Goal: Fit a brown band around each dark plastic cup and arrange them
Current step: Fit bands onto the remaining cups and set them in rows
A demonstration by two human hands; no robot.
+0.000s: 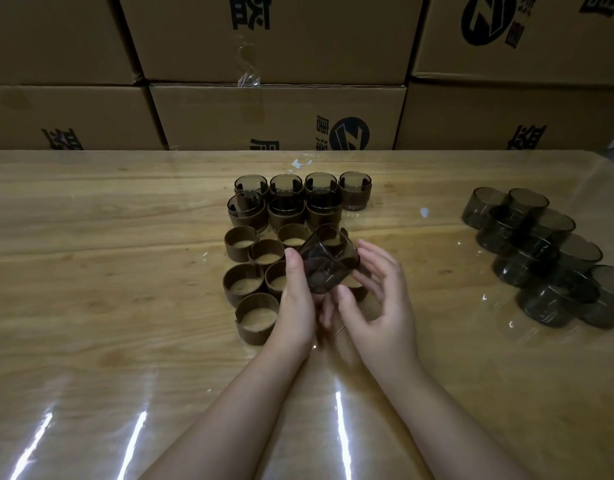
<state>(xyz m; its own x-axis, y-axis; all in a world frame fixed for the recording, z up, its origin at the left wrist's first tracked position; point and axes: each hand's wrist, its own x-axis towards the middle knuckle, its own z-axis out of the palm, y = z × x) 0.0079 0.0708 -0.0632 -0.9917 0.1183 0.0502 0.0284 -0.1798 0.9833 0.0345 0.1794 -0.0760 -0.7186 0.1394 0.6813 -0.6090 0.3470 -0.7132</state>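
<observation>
- One dark cup (328, 263) is up in the air over the middle of the table (90, 289), between the two hands.
- The cup is tipped. Its open top seems to look up and away, and its bottom points back toward the person.
- The left hand (296, 306) has the cup. Its thumb presses on the cup's left side. Its fingers go under the cup, and most of them are hidden.
- The right hand (378, 306) is just beside the cup on the right. Its fingers are spread and loose, and it grips nothing. I cannot tell if its thumb touches the cup's bottom edge.
- Many empty brown bands (241, 249) stand on the table, just under the cup and to its left. Their open tops face up. The left hand is nearer to most of them. One more band peeks out from under the right hand.
- I think the cup must be turned bottom-down and pushed straight into a band right below it.
- Seven banded cups (355, 195) stand in two rows behind the empty bands.
- A bunch of bare cups (527, 244) waits well off to the right, on the right hand's side.
- Big brown boxes (277, 116) are stacked behind the table.
</observation>
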